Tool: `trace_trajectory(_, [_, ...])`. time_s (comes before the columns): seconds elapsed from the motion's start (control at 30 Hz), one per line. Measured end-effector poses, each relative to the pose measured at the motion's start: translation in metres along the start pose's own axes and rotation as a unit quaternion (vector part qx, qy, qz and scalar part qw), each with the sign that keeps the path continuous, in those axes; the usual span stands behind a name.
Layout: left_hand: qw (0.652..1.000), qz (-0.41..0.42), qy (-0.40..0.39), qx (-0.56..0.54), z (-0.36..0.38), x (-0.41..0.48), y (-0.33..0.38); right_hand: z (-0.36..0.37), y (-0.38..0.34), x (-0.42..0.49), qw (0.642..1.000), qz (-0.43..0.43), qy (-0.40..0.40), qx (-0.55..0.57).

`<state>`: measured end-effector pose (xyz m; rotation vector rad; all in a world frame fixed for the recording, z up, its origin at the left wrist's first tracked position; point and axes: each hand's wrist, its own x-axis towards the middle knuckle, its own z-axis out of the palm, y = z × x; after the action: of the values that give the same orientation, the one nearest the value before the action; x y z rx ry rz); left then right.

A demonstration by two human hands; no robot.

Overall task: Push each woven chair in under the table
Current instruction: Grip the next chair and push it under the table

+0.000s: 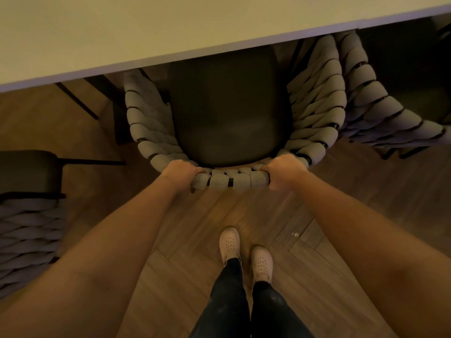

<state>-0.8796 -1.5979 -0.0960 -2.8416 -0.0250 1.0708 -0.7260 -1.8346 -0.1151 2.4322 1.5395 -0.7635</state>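
A woven chair (234, 181) with thick grey rope wrapping and a dark seat cushion stands directly in front of me. The front of its seat lies under the edge of the pale table (146, 32). My left hand (179, 172) grips the top rail of the backrest on the left. My right hand (284, 170) grips the same rail on the right. A second woven chair (371, 98) sits to the right, mostly under the table. A third woven chair (26, 225) stands at the left, away from the table.
The floor (317, 240) is wooden herringbone. My two feet in white shoes (244, 252) stand just behind the middle chair. Dark table legs (80, 101) run down at the left under the tabletop.
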Motion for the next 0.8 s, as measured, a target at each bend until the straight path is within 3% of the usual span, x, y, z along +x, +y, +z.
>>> trace_trajectory(0.43, [1.0, -0.005, 0.003, -0.021, -0.004, 0.022, -0.009, -0.006, 0.023, 0.017, 1.0, -0.027, 0.001, -0.011])
trace_trajectory(0.57, [0.998, -0.038, 0.045, -0.019, 0.007, 0.016, -0.008, -0.007, 0.018, 0.016, 0.999, -0.031, 0.001, -0.025])
trace_trajectory(0.8, [0.97, -0.118, 0.127, -0.173, 0.05, -0.076, 0.031, -0.012, -0.014, 0.005, 0.995, -0.019, -0.083, 0.045])
